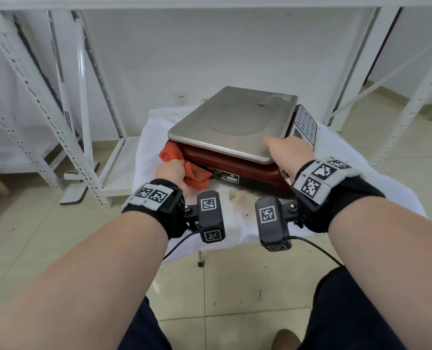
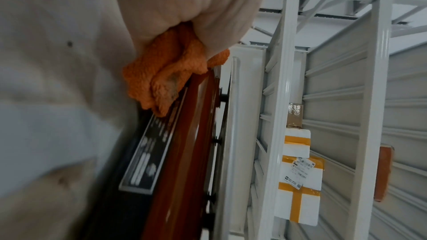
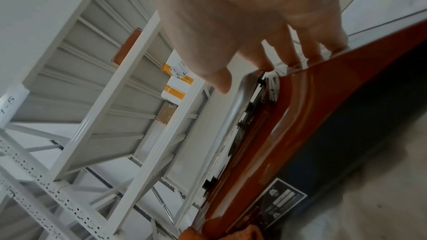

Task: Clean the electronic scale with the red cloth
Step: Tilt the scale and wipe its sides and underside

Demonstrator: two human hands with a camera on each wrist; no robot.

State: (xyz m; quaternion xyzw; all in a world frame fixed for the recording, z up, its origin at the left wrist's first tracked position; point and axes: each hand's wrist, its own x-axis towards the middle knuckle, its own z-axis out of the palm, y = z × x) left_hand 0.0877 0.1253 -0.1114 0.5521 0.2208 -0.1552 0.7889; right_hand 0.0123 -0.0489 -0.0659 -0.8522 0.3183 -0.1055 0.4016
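The electronic scale (image 1: 225,161) has a red body and a steel platter (image 1: 235,122), and it stands on a small table under a white cover (image 1: 235,228). My left hand (image 1: 170,170) grips the bunched red cloth (image 1: 197,176) and presses it against the scale's near left side. In the left wrist view the cloth (image 2: 159,78) bulges out of my left hand (image 2: 201,15) onto the red body (image 2: 184,143). My right hand (image 1: 289,150) holds the platter's near right corner, thumb on top, fingers bent over the edge. The right wrist view shows the fingertips (image 3: 295,63) on the scale's rim (image 3: 312,107).
The scale's keypad panel (image 1: 304,123) faces right, beyond my right hand. White metal shelving (image 1: 66,122) stands to the left and behind, and another rack upright (image 1: 411,109) to the right. Taped boxes (image 2: 300,180) sit on a shelf. A brown stain (image 1: 237,200) marks the cover.
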